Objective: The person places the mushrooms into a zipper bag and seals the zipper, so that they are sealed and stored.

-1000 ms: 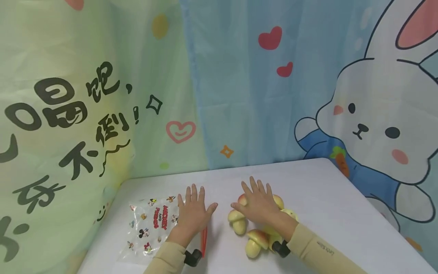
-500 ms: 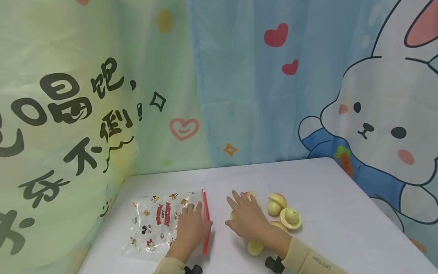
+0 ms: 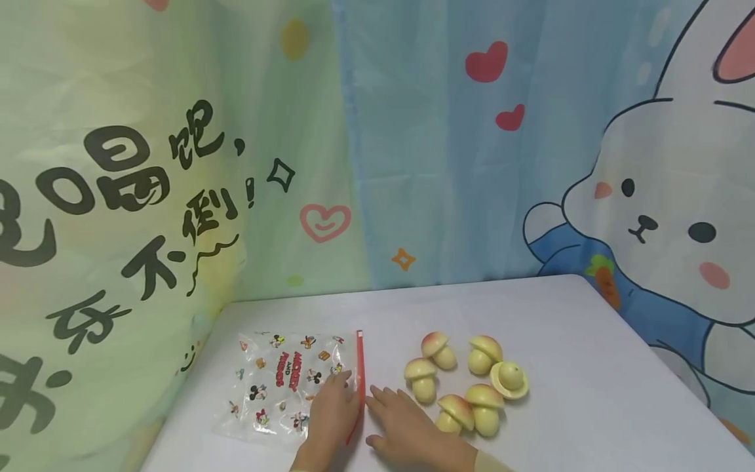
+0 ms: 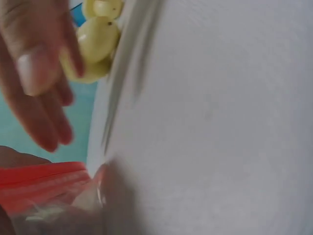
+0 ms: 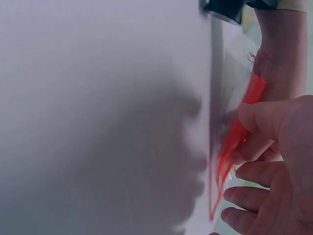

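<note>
A clear plastic zip bag with cartoon prints lies flat on the table's left half, its red zip edge facing right. My left hand pinches that edge, which is lifted a little off the table in the left wrist view. Beside it, to the right, my right hand reaches toward the red zip edge with fingers extended and holds nothing. Several yellow toy mushrooms with reddish caps lie just beyond and right of my right hand. One mushroom rests with its stem up.
The white table ends at a printed curtain behind it. In the left wrist view, some of the mushrooms show past the right hand's fingers. A dark wrist camera shows in the right wrist view.
My right hand has moved from over the mushrooms down and left to the bag's zip edge, uncovering the mushrooms. The left hand has come lower and now pinches the zip edge.
</note>
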A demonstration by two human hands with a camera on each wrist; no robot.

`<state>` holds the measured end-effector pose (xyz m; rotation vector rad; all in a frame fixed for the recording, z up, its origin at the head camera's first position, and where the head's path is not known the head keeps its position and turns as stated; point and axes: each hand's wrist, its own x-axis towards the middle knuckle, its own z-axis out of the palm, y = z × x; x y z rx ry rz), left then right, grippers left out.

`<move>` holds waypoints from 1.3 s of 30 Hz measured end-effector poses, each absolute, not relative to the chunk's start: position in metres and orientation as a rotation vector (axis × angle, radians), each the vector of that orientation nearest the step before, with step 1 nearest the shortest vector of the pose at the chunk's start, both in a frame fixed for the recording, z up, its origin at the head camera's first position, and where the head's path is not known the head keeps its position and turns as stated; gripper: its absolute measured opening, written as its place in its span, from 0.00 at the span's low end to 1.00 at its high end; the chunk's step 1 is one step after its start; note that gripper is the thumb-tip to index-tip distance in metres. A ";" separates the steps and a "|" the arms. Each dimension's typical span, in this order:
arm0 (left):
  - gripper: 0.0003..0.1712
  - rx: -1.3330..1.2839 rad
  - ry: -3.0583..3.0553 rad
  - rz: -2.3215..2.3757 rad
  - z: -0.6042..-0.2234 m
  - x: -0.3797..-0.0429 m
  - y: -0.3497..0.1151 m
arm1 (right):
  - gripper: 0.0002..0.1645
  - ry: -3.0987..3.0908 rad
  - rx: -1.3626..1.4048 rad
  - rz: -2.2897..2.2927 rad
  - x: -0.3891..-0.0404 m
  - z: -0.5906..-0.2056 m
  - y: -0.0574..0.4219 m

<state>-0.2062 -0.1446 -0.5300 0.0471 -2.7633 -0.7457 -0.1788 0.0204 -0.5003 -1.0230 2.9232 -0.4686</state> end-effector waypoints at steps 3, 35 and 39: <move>0.18 0.055 -2.782 -0.822 -0.532 -0.204 -0.146 | 0.39 2.874 -1.006 -0.491 -0.177 -0.506 0.018; 0.19 -0.135 -1.937 -0.976 -0.516 -0.184 -0.170 | 0.33 2.847 -1.040 -0.601 -0.180 -0.528 0.020; 0.20 -0.152 -1.963 -0.945 -0.508 -0.180 -0.169 | 0.31 2.829 -1.032 -0.607 -0.181 -0.526 0.021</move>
